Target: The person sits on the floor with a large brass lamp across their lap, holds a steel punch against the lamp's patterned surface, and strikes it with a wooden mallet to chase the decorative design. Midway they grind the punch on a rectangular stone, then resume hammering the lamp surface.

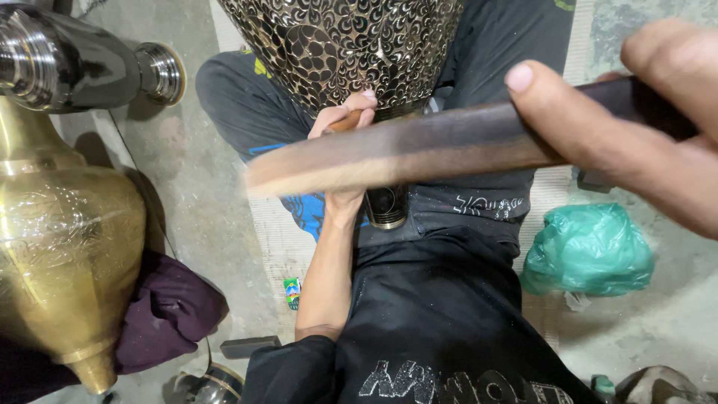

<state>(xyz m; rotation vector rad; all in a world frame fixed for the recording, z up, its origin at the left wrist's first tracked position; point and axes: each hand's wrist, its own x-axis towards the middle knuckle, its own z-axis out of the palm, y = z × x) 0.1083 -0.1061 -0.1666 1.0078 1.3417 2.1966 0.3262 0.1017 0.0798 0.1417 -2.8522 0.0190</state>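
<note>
Right hand (636, 127) at upper right, fingers clamped on a blurred stick (419, 150); left hand (345, 120), at centre, fingers curled round a chisel (346, 122) against the vase (336, 45).

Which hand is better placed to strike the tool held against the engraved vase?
Probably the right hand: it grips the blurred dark wooden stick, raised above the left hand, which holds the tool.
</note>
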